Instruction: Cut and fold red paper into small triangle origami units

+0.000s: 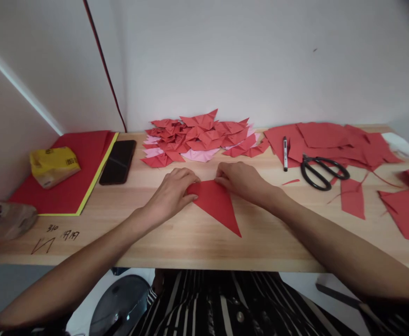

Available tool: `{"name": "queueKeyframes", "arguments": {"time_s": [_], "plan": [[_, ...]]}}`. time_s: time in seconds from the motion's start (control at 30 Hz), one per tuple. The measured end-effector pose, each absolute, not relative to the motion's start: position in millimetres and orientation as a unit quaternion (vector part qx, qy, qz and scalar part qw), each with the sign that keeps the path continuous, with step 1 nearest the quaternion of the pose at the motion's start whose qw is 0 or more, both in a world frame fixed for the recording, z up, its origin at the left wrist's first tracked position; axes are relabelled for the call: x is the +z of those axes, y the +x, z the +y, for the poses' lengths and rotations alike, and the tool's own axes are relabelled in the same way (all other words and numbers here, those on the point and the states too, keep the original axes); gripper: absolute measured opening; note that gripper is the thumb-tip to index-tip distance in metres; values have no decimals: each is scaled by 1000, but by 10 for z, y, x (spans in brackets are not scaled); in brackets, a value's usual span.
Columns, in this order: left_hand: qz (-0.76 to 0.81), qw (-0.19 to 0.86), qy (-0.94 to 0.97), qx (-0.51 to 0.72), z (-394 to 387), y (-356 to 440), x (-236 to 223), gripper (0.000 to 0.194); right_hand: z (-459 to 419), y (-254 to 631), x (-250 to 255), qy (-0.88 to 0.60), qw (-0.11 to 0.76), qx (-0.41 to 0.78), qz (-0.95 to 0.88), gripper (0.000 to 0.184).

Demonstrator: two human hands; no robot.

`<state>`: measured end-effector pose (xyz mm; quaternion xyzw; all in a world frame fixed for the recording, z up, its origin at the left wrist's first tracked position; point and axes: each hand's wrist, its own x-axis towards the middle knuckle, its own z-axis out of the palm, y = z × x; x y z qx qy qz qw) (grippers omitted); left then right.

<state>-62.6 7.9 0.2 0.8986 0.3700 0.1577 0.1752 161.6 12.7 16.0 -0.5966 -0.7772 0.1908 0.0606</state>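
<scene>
A red sheet of paper (218,204), folded into a triangle, lies on the wooden table in front of me, one sharp corner pointing toward my lap. My left hand (176,189) pinches its left corner between thumb and fingers. At the upper right edge, my right hand (237,179) has its fingers closed on the paper; the fingertips are partly hidden. Just beyond both hands sits a heap of folded red and pink paper pieces (200,135) against the wall.
Black-handled scissors (316,181), a marker (285,154) and red paper sheets (330,140) lie right, with red offcuts (352,198) nearby. On the left are a phone (118,162), a red paper stack (85,186), a yellow packet (55,165) and a bag (8,219). Handwriting marks the tabletop.
</scene>
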Motion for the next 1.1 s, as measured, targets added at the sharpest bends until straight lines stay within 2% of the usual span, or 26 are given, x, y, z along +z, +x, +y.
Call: {"name": "queueKeyframes", "arguments": {"time_s": [0.1,0.27,0.37,0.47,0.63,0.73,0.83,1.1], "plan": [[371,171,902,138,169,-576,59,31,161,1664,115,-583,85,209,-780,7],[376,146,910,94,275,-492,53,16,187,1759,67,-568,130,239,-777,11],[367,166,910,99,301,-471,23,14,204,1803,59,-550,177,264,-773,14],[382,243,880,144,308,-479,27,12,232,1843,54,-533,225,300,-758,21],[408,458,748,253,357,-544,89,19,266,1901,111,-514,300,436,-675,46],[402,523,681,317,405,-582,114,24,261,1937,191,-507,300,506,-631,60],[376,554,644,370,443,-603,123,27,242,1982,282,-471,299,527,-641,61],[270,517,667,463,504,-640,130,24,189,2146,487,-390,278,528,-702,62]]}}
